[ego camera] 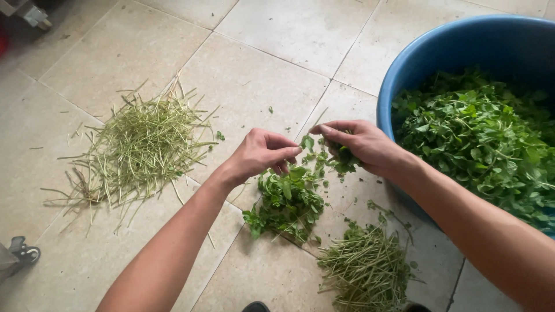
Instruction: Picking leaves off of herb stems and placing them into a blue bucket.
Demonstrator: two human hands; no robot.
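Green leafy sprigs dangling from left hand, fingertips pinched on stems so leaves hang free. Right hand just beside, fingers closed on plucked leaves (close to blue tub of picked greens). Bare stems heaped apart on tiled floor: pale pile left, fresher pile near.

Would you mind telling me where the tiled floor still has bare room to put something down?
Bare tiles lie along the top, beyond the pale stem pile and left of the blue tub. More bare floor sits at lower left, below that pile. It is crowded near the left hand and right hand, over the leafy sprigs and green stem bundle.
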